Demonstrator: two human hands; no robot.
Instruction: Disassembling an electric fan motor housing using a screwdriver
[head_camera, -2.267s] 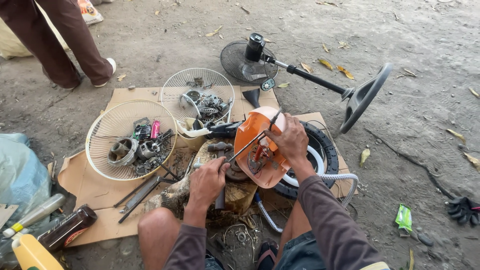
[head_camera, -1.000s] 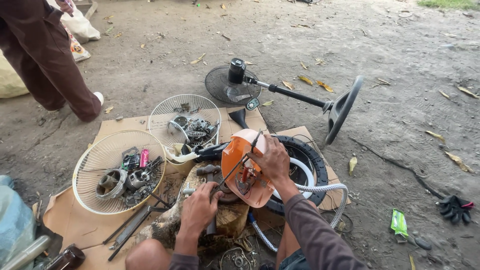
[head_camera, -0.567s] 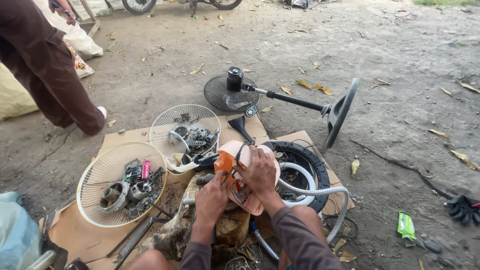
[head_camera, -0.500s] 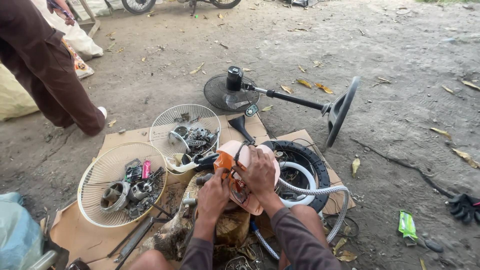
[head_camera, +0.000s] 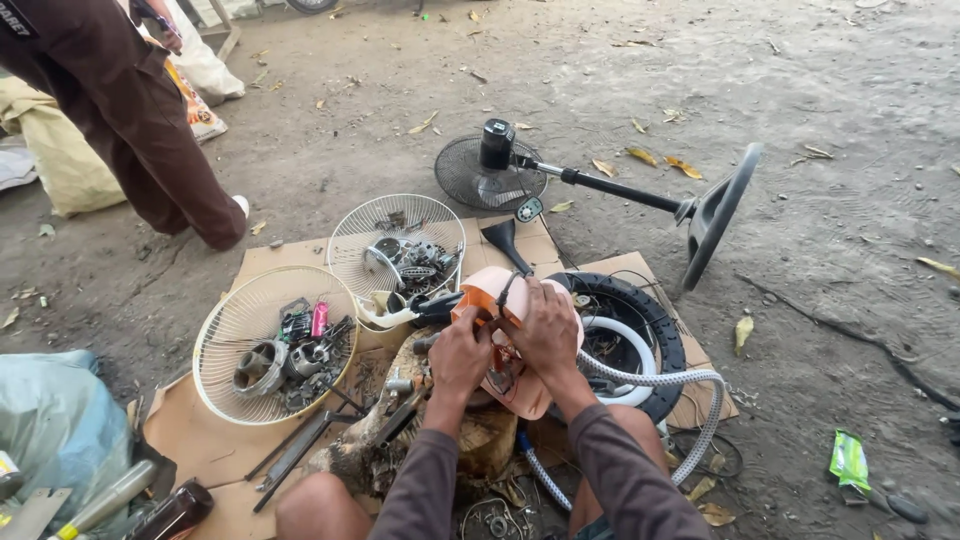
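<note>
- The orange housing is now gripped from both sides, low over the cardboard at its near middle, just beside the black tyre.
- The right hand has been brought down over the housing's top; its fingers are curled and clamped on the shell.
- The left hand, free of the housing a moment ago, is now pressed to its left edge, fingers bent onto it; whether a tool is pinched there cannot be told.
- The housing has been lowered and tipped flatter than it was a second ago, so less of its open inside is shown — it is judged that work on a fitting inside is under way.
- The two wire guards holding metal parts are left untouched toward the cardboard's far left.
- A ribbed hose is looped by the right forearm.
- The standing fan lies on the dirt beyond the far edge.
- Another person's brown trouser leg is seen at the far left.
</note>
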